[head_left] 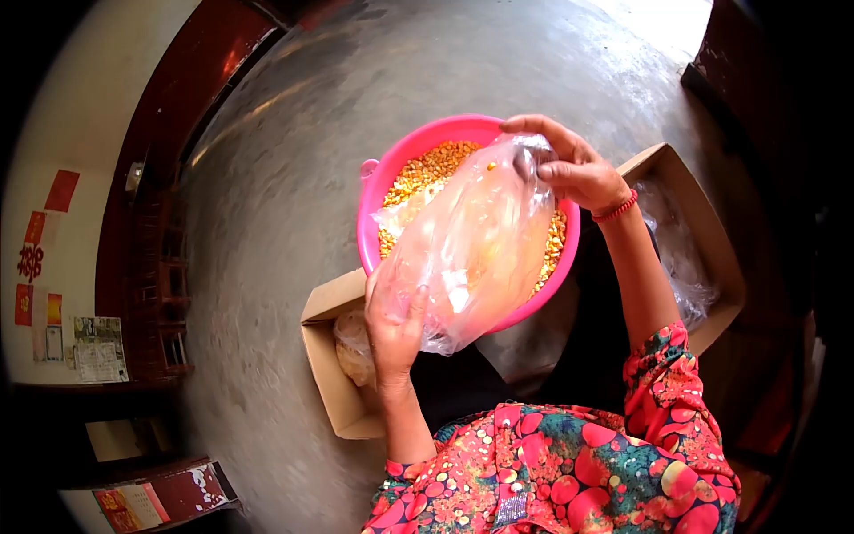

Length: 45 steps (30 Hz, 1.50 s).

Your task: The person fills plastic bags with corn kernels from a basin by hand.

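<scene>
A clear plastic bag [445, 258] is stretched between my two hands above a pink basin [366, 222]. Yellow corn kernels [433, 167] fill the basin, with part of them hidden under the bag. My left hand [394, 329] grips the bag's near-left end, thumb on top. At the far-right end, my right hand [578, 169] pinches the bag between thumb and fingers; a red beaded bracelet is on that wrist. One kernel [491, 165] shows against the plastic near my right hand.
Left of my legs stands a cardboard box [338, 294] with a plastic bag in it. Another cardboard box [719, 258] on the right holds clear plastic [680, 258]. Grey concrete floor [267, 222] surrounds the basin. Dark wooden furniture [160, 294] lines the left wall.
</scene>
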### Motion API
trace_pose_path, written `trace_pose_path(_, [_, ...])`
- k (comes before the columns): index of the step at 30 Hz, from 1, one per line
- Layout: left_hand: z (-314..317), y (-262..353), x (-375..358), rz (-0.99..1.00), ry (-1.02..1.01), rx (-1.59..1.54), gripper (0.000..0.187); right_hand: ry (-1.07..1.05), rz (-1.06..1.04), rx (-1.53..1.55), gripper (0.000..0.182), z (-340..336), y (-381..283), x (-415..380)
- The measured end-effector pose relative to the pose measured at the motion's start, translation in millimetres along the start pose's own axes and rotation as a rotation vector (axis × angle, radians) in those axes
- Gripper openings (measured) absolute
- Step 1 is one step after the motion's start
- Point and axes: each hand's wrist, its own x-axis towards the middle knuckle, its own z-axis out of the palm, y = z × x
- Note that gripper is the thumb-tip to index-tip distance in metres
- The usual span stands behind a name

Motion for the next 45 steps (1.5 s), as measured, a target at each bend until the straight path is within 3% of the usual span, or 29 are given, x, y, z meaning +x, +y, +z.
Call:
trace_pose_path(1, [6, 6, 1, 0.130, 0.027, 0.080, 0.024, -0.021, -0.030, 0.027, 0.050, 11, 4, 3])
trace_pose_path(3, [10, 4, 0, 0.137, 0.029, 0.103, 0.027, -0.177, 0.170, -0.011, 0.047, 7, 8, 1])
trace_pose_path(5, [8, 1, 1, -0.001, -0.208, 0.121, 0.028, -0.149, 0.197, -0.082, 0.040, 10, 8, 3])
trace_pose_path(7, [5, 4, 3, -0.013, -0.148, 0.132, 0.027, 0.253, 0.082, -0.048, 0.032, 2, 7, 5])
trace_pose_path(9, [-3, 4, 4, 0.062, 0.039, 0.020, 0.026, 0.479, 0.110, -0.233, 0.029, -28, 9, -2])
trace_pose_path(10, [-11, -7, 4, 0.094, 0.031, 0.133, 0.029, 0.533, 0.154, -0.497, 0.029, -40, 8, -8])
trace_pose_path(11, [-13, -7, 0, 0.090, 0.051, 0.131, 0.029, 0.570, 0.181, -0.566, 0.028, -48, 11, -12])
trace_pose_path(14, [-10, 9, -13, -0.210, -0.130, -0.333, 0.026, 0.664, 0.008, -0.048, 0.030, -20, -2, -8])
trace_pose_path(15, [-15, 20, -13, -0.235, -0.356, -0.309, 0.026, 0.401, -0.053, 0.139, 0.035, -44, 1, -25])
trace_pose_path(16, [-14, 26, -16, -0.294, -0.516, -0.291, 0.025, 0.310, -0.136, 0.192, 0.037, -52, -1, -32])
trace_pose_path(17, [-5, 46, -15, -0.146, -0.566, -0.262, 0.023, 0.218, -0.216, 0.246, 0.038, -55, -1, -35])
trace_pose_path(18, [3, 49, -15, 0.108, -0.586, -0.206, 0.021, 0.465, -0.244, 0.199, 0.041, -51, 0, -34])
trace_pose_path(19, [5, 56, -18, 0.189, -0.635, -0.170, 0.016, 0.585, -0.280, 0.200, 0.043, -34, -5, -24])
trace_pose_path(21, [1, 70, -19, 0.098, -0.851, -0.249, 0.020, 0.426, -0.192, 0.121, 0.046, -53, -2, -24])
trace_pose_path(23, [4, 71, -14, 0.229, -0.588, -0.447, 0.015, 0.407, -0.047, 0.125, 0.047, -62, 7, -26])
trace_pose_path(25, [-12, 64, -13, -0.133, -0.387, -0.646, 0.022, 0.469, -0.060, 0.110, 0.049, -33, 0, -15])
trace_pose_path(27, [-19, 63, -2, -0.060, -0.103, -0.713, 0.031, 0.407, -0.001, 0.046, 0.049, -55, 11, -24])
trace_pose_path(28, [-18, 67, 4, -0.080, 0.015, -0.762, 0.032, 0.559, 0.050, -0.068, 0.051, -47, 15, -26])
trace_pose_path(29, [-18, 73, 10, -0.099, 0.133, -0.811, 0.034, 0.315, 0.098, -0.227, 0.054, -43, 12, -22])
trace_pose_path(31, [-21, 77, 14, -0.069, 0.171, -0.818, 0.032, 0.073, 0.132, -0.864, 0.071, -59, 38, -25])
trace_pose_path(34, [-17, 70, 13, 0.125, 0.159, -0.547, 0.023, -0.018, 0.098, -0.779, 0.082, -13, 37, -9])
trace_pose_path(36, [-24, 85, 10, 0.122, 0.121, -0.480, 0.021, -0.070, 0.069, -0.789, 0.085, 16, 38, 3])
trace_pose_path(38, [-25, 99, 7, 0.172, 0.131, -0.388, 0.017, -0.084, 0.021, -0.839, 0.079, 27, 38, 6])
trace_pose_path(41, [-33, 107, 8, 0.435, 0.210, -0.193, 0.022, 0.032, 0.258, -0.440, 0.063, 19, 51, 1])
trace_pose_path(43, [-39, 104, 7, 0.428, 0.104, -0.533, 0.023, 0.190, 0.169, -0.393, 0.054, 10, 63, -2])
trace_pose_path(45, [-37, 99, 19, 0.426, 0.196, -0.464, 0.035, 0.245, 0.210, -0.340, 0.059, 5, 60, -1])
